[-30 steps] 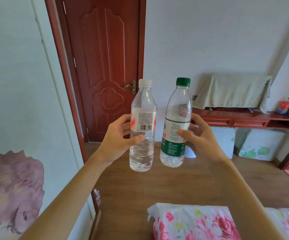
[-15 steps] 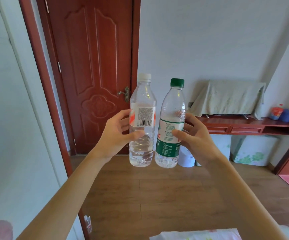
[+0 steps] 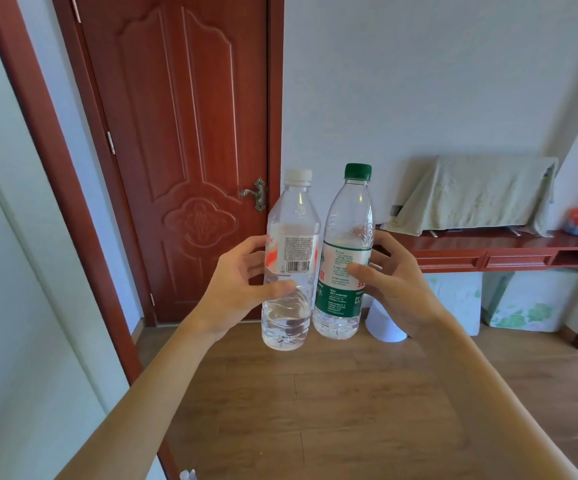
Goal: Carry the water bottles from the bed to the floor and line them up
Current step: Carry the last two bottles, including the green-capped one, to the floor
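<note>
While aloft together, ribbed clear white-capped bottle (image 3: 291,251) in left hand (image 3: 239,292) grip, green-capped bottle (image 3: 341,303) in right hand (image 3: 398,289) grip.

Ahead of you: a closed red wooden door (image 3: 183,150) with a brass handle (image 3: 257,197). To its right, a cloth-draped object (image 3: 478,194) stands on a red shelf (image 3: 481,252).
</note>
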